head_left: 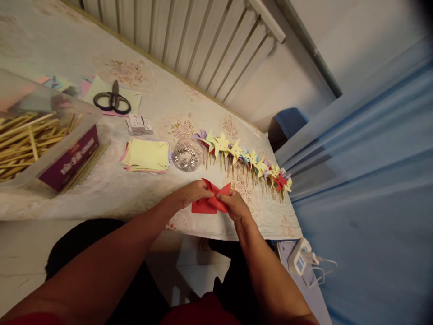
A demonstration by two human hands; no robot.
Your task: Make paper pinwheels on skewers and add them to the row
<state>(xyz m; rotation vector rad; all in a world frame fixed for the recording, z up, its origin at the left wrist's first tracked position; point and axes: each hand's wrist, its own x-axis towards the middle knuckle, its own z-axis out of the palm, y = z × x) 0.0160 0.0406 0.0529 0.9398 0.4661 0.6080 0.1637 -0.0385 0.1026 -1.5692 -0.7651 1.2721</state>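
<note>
A red paper pinwheel [221, 205], partly folded, is held between both hands just above the table's near edge. My left hand [195, 192] pinches its upper left side, with the thumb near the middle. From the right, my right hand [235, 204] grips a folded blade, its thumb also pressed toward the centre. One square corner lies flat at the lower left. Beyond my hands stands a clear round tub of small metal fasteners [186, 155]. To its left is a stack of yellow paper squares [147, 154], with other colours underneath.
Finished pinwheels on sticks [248, 158] lie in a long row at the right. Scissors [113, 101] rest on paper near small boxes [139, 125]. A plastic bin [20, 183] of wooden sticks stands left. A power strip [300, 256] and blue curtain [365, 180] border the right.
</note>
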